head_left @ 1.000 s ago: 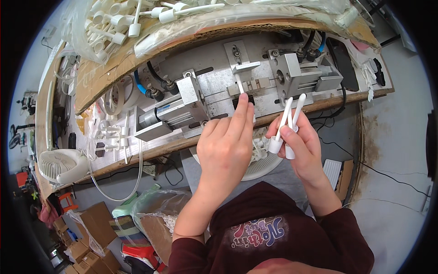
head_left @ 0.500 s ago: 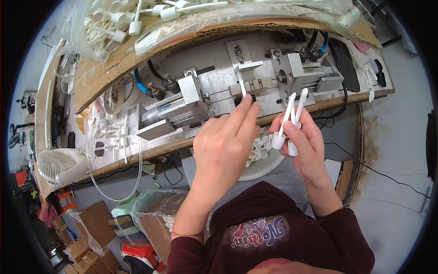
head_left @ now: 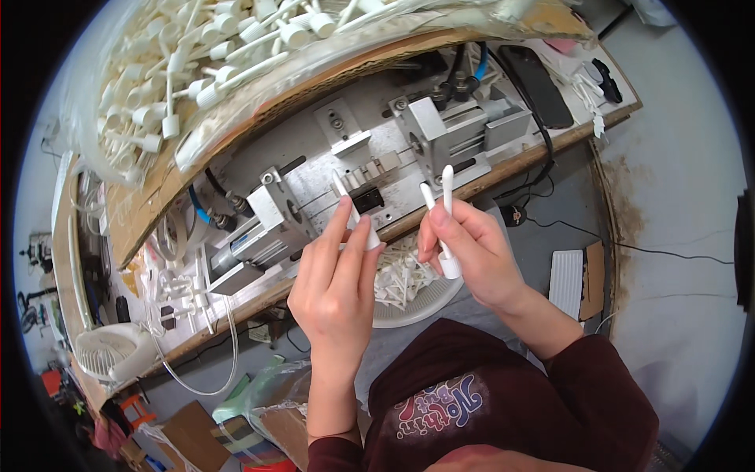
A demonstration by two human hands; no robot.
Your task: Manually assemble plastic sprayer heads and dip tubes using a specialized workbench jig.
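My left hand [head_left: 334, 271] is closed, its fingertips pinching a white applicator stick [head_left: 341, 186] with a cap at its lower end, partly hidden by the fingers. The stick's tip points up toward the small metal holding block [head_left: 370, 175] in the middle of the clamping fixture. My right hand [head_left: 476, 256] grips white capped applicators [head_left: 447, 189] between thumb and fingers. Two rounded tips stick up from that grip, and one ribbed cap [head_left: 450, 266] shows below the thumb. Metal cylinder units [head_left: 271, 224] flank the block.
A cardboard-edged bag [head_left: 173, 71] heaped with white capped sticks sits at the far left. Below the bench edge, a white basket [head_left: 425, 311] holds more white pieces. A black phone [head_left: 535, 86] lies at the right; a small fan [head_left: 116, 352] stands at the left.
The view has shifted, so the bench sits further left. My left hand now has a capped stick drawn nearer the bench edge. In my right hand the sticks have moved closer to upright.
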